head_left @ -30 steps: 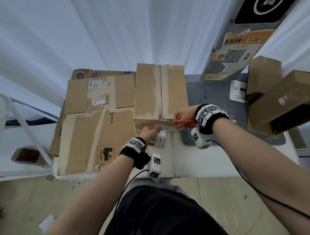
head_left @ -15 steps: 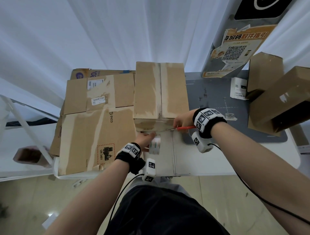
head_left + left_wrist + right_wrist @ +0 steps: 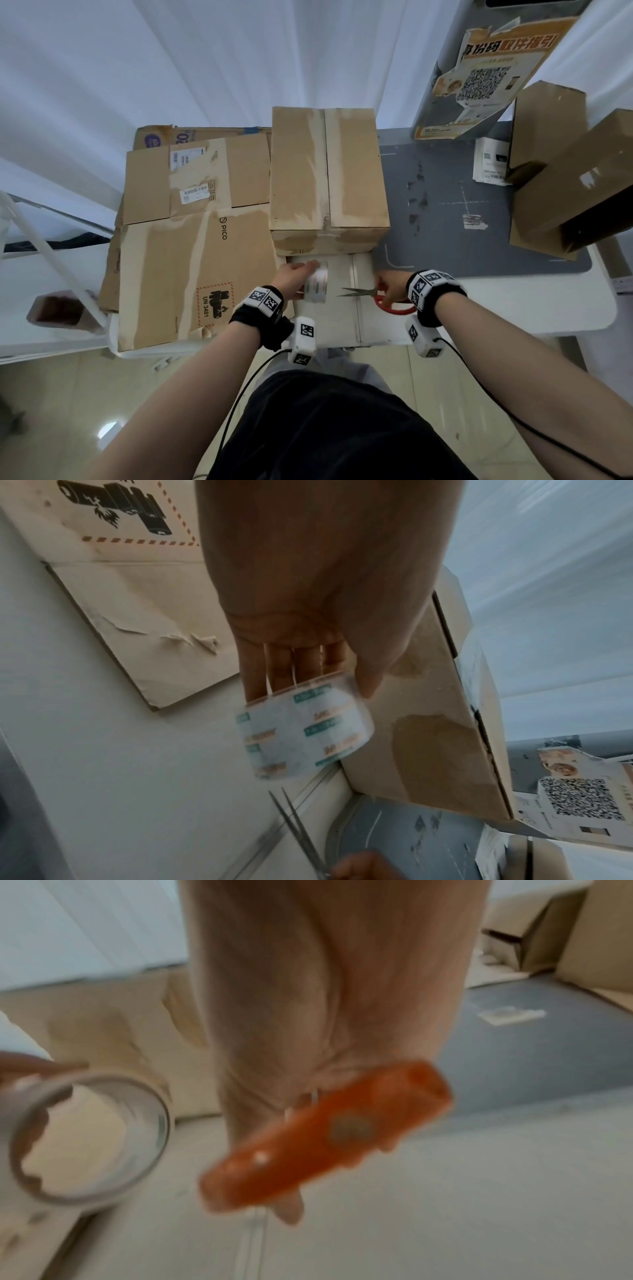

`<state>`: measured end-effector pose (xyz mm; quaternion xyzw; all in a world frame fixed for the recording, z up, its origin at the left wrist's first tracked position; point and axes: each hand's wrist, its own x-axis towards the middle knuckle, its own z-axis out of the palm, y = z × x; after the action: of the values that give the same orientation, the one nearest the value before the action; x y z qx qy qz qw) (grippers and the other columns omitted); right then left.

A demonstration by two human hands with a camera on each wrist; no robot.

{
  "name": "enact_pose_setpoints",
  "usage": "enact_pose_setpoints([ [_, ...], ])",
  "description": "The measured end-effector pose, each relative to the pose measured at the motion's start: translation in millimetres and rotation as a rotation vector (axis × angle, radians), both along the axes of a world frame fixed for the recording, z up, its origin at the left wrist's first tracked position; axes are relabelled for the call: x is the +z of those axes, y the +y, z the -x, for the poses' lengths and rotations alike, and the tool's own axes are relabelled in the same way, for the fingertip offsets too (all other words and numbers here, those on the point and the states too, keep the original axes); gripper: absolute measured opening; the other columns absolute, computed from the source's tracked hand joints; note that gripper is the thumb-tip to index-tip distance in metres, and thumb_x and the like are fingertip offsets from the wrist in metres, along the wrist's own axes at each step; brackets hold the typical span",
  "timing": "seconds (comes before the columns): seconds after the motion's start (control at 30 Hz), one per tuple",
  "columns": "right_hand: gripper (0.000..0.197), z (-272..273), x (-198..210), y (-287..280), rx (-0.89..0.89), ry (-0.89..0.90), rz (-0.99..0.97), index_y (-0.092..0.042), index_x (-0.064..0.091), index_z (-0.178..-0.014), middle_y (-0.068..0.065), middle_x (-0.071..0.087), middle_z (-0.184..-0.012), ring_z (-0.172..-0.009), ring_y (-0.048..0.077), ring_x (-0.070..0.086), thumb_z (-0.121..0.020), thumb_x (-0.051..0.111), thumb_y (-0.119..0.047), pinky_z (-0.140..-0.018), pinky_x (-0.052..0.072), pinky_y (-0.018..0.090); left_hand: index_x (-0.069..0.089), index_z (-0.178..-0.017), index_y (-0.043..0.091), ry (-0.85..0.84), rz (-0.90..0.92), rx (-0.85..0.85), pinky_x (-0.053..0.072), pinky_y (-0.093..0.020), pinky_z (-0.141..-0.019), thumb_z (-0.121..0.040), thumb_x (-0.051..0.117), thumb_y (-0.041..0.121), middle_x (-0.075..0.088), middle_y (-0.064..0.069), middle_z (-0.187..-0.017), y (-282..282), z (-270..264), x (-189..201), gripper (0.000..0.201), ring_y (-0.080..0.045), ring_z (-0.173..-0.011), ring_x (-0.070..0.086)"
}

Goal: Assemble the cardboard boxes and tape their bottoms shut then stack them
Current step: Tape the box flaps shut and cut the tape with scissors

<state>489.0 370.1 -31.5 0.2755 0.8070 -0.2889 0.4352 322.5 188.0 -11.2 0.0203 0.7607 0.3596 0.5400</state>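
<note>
An assembled cardboard box [image 3: 329, 174] stands on the table with tape along its top seam; its near side [image 3: 431, 753] shows in the left wrist view. In front of it my left hand [image 3: 296, 279] grips a roll of clear tape [image 3: 317, 284] [image 3: 304, 729] [image 3: 85, 1139]. My right hand [image 3: 390, 286] holds red-handled scissors [image 3: 373, 296] [image 3: 325, 1137], blades [image 3: 298, 829] slightly parted and pointing left toward the roll. Both hands hover just above the white table [image 3: 513, 308], a little short of the box.
Flattened cardboard sheets [image 3: 191, 240] lie stacked to the left of the box. Two brown boxes [image 3: 575, 178] stand at the right on a grey mat [image 3: 462, 219], next to a QR-code poster [image 3: 486, 78]. White curtain lies behind; the table's front edge is near my body.
Both hands have drawn back from the box's near edge toward me, the scissors leaving the tape at the box and the roll coming away with the left hand.
</note>
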Motion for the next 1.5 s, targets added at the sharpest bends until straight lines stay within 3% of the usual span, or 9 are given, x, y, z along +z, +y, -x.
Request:
enact_pose_setpoints([
  [0.27, 0.068, -21.8, -27.4, -20.2, -0.142, 0.083, -0.057, -0.016, 0.046, -0.132, 0.004, 0.053, -0.130, -0.116, 0.026, 0.055, -0.075, 0.083, -0.017, -0.090, 0.046, 0.032, 0.064, -0.112, -0.002, -0.031, -0.069, -0.036, 0.055, -0.029, -0.068, -0.095, 0.061, 0.044, 0.067, -0.013, -0.101, -3.1, 2.2, -3.8, 0.048, -0.023, -0.086, 0.067],
  [0.37, 0.067, -23.2, -31.8, -21.8, -0.160, 0.090, -0.080, -0.015, 0.044, -0.136, 0.007, 0.051, -0.136, -0.121, 0.027, 0.053, -0.078, 0.079, -0.016, -0.093, 0.044, 0.033, 0.062, -0.095, 0.004, -0.069, -0.100, -0.057, 0.057, -0.028, -0.070, -0.093, 0.068, 0.034, 0.068, -0.012, -0.094, -4.7, 2.6, -2.8, 0.031, -0.020, -0.081, 0.068],
  [0.47, 0.066, -22.4, -33.3, -21.5, -0.188, 0.105, -0.095, -0.014, 0.043, -0.139, 0.009, 0.048, -0.139, -0.125, 0.029, 0.050, -0.082, 0.077, -0.018, -0.098, 0.043, 0.034, 0.061, -0.084, 0.008, -0.100, -0.137, -0.081, 0.059, -0.037, -0.085, -0.091, 0.071, 0.023, 0.073, -0.014, -0.095, -5.6, 2.1, -0.8, 0.020, -0.022, -0.087, 0.070],
  [0.57, 0.063, -21.0, -33.6, -24.6, -0.207, 0.102, -0.110, -0.013, 0.041, -0.142, 0.013, 0.045, -0.141, -0.128, 0.033, 0.047, -0.088, 0.071, -0.025, -0.102, 0.042, 0.038, 0.066, -0.096, 0.001, -0.103, -0.161, -0.121, 0.055, -0.039, -0.094, -0.090, 0.072, 0.021, 0.073, -0.019, -0.103, -6.9, 2.9, 0.3, 0.022, -0.025, -0.094, 0.068],
  [0.8, 0.051, -13.2, -31.3, -39.8, -0.163, 0.052, -0.149, -0.010, 0.039, -0.142, 0.021, 0.035, -0.144, -0.129, 0.039, 0.046, -0.096, 0.056, -0.026, -0.102, 0.045, 0.041, 0.064, -0.086, 0.009, 0.004, -0.140, -0.180, 0.043, -0.022, -0.067, -0.087, 0.076, 0.029, 0.056, -0.002, -0.077, -7.1, 2.3, 3.3, 0.023, -0.013, -0.073, 0.051],
  [0.97, 0.032, -0.6, -19.6, -39.8, -0.082, 0.057, -0.147, -0.008, 0.053, -0.124, 0.017, 0.061, -0.126, -0.111, 0.035, 0.061, -0.093, 0.046, -0.013, -0.079, 0.050, 0.036, 0.060, -0.072, 0.013, -0.012, -0.158, -0.152, 0.045, -0.021, -0.064, -0.087, 0.076, 0.025, 0.058, 0.001, -0.071, -9.2, 1.1, 6.2, 0.025, -0.012, -0.070, 0.054],
  [1.17, 0.034, 10.0, 2.7, -33.7, -0.223, 0.189, -0.186, -0.013, 0.061, -0.128, 0.013, 0.062, -0.127, -0.111, 0.030, 0.063, -0.095, 0.055, -0.020, -0.093, 0.053, 0.038, 0.061, -0.085, 0.009, -0.012, -0.186, -0.121, 0.050, -0.021, -0.067, -0.091, 0.071, 0.026, 0.056, -0.008, -0.085, -11.5, 0.5, 6.0, 0.021, -0.012, -0.072, 0.055],
  [1.33, 0.021, 30.5, 26.7, -43.1, -0.575, 0.540, 0.359, -0.012, 0.069, -0.111, 0.007, 0.072, -0.102, -0.089, 0.016, 0.066, -0.099, 0.052, -0.012, -0.078, 0.053, 0.025, 0.064, -0.115, -0.001, -0.020, -0.188, -0.041, 0.052, -0.023, -0.071, -0.101, 0.056, 0.022, 0.059, -0.007, -0.091, -10.2, -2.7, 10.4, 0.028, -0.013, -0.076, 0.055],
  [1.5, 0.018, 37.7, 30.1, -49.3, -0.473, 0.548, 0.473, -0.010, 0.070, -0.107, 0.001, 0.070, -0.088, -0.077, 0.010, 0.063, -0.089, 0.072, -0.013, -0.072, 0.054, 0.023, 0.064, -0.116, -0.003, -0.079, -0.230, -0.060, 0.056, -0.025, -0.072, -0.098, 0.061, 0.019, 0.066, -0.014, -0.096, -14.8, 1.1, 14.0, 0.028, -0.017, -0.078, 0.062],
])
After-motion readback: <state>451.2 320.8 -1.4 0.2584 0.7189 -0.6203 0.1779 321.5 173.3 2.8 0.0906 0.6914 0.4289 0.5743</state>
